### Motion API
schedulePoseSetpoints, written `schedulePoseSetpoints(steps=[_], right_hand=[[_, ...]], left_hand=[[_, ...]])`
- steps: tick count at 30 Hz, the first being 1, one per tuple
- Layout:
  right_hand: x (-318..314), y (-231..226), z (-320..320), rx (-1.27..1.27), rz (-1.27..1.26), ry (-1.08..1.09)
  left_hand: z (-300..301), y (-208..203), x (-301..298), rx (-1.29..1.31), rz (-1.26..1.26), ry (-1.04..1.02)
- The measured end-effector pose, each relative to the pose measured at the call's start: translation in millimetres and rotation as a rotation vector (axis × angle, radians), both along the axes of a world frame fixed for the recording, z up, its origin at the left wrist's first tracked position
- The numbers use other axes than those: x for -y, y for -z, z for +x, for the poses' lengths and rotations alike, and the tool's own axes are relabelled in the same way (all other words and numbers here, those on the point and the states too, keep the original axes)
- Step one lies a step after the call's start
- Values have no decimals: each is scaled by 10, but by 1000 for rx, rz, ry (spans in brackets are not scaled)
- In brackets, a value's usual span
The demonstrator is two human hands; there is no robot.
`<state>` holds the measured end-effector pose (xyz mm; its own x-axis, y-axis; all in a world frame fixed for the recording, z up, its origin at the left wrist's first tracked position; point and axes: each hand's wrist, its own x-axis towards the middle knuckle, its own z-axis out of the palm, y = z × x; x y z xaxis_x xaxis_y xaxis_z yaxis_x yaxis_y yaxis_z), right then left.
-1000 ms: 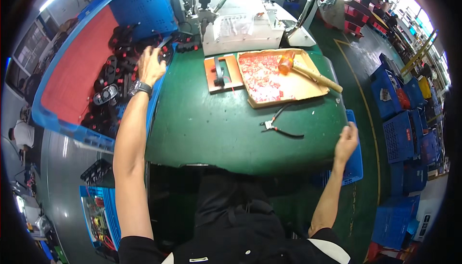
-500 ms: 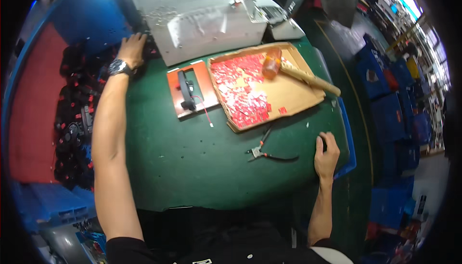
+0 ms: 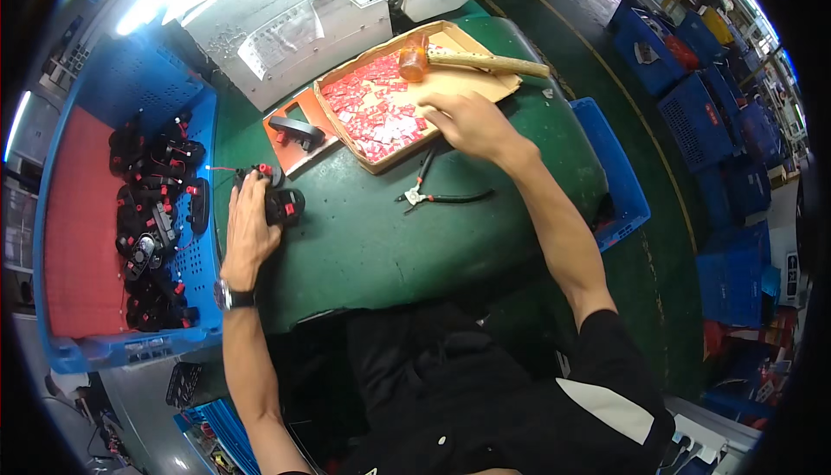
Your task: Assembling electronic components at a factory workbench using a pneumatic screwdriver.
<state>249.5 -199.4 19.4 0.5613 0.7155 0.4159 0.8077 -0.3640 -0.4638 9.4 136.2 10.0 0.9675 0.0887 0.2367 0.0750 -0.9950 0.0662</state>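
Note:
My left hand [image 3: 248,228], with a watch at the wrist, grips a black plastic part [image 3: 284,207] with red pieces on the green table. More black and red shows beyond its fingertips; whether that is a second part I cannot tell. Over the near side of the shallow cardboard tray [image 3: 498,87] is my right hand [image 3: 474,127], thumb and forefinger apart and nothing visible between them. Small red pieces [image 3: 381,107] lie spread in the tray's left half. An orange-headed mallet [image 3: 415,58] rests across its far side. Cutting pliers [image 3: 417,195] lie open nearer me.
At left, a blue crate [image 3: 212,129] holds several black parts beside a red sheet [image 3: 82,224]. A reddish-brown board [image 3: 316,116] carries another black part [image 3: 296,131]. Behind stands a grey machine housing [image 3: 294,38]. Another blue crate [image 3: 636,189] sits off the table's right edge.
My left hand has come from the left crate onto the table with a black part. My right hand has moved from the table's right edge to over the tray. The view has shifted.

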Motion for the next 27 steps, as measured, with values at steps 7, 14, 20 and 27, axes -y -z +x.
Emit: schedulePoseSetpoints(steps=[7,14,20,27], right_hand=[[-790,369,429,-26,-491,-36],[-393,295,222,-271,64,-56],[-177,12,-596,-590,274,-211],[-174,-115,-1349,-877,132,-316]], left_hand=[[-663,-133,870,170,-313,-136],[-561,-37,1241,126,-1137,-243],[-520,2,1244,96,-1512,-148],[-484,25,1285,133,-1299,-108]])
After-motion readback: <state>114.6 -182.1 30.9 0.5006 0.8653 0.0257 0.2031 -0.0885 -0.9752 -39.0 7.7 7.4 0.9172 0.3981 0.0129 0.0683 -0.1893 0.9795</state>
